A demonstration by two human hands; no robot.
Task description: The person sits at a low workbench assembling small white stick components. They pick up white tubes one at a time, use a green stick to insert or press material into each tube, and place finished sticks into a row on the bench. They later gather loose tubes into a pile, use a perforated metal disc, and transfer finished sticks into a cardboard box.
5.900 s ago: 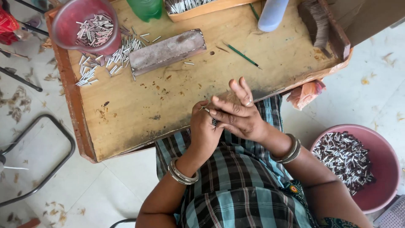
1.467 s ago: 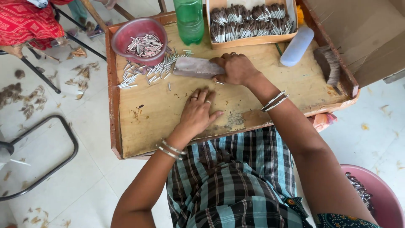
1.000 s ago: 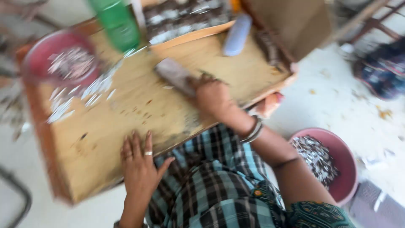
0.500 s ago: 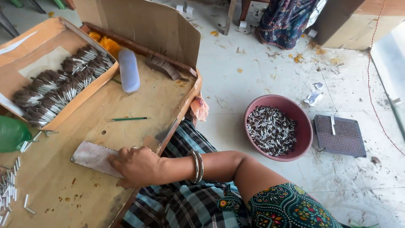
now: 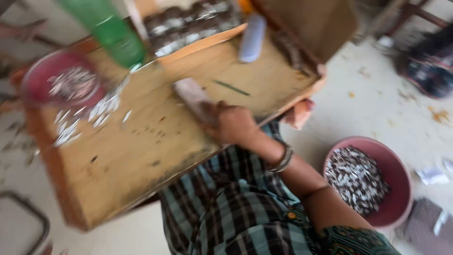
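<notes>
My right hand (image 5: 233, 125) clamps down on the near end of a flat wooden block (image 5: 191, 94) lying on the wooden tray (image 5: 118, 174) across my lap — my left hand is out of view. Beyond it: a green stick (image 5: 231, 88), a green bottle (image 5: 118, 35) — all blurred.

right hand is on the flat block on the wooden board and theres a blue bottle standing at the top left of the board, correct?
Not quite: the bottle at the top left of the wooden board is green, not blue, as the head view shows. The rest holds: the right hand rests on the flat block on that board.
</notes>
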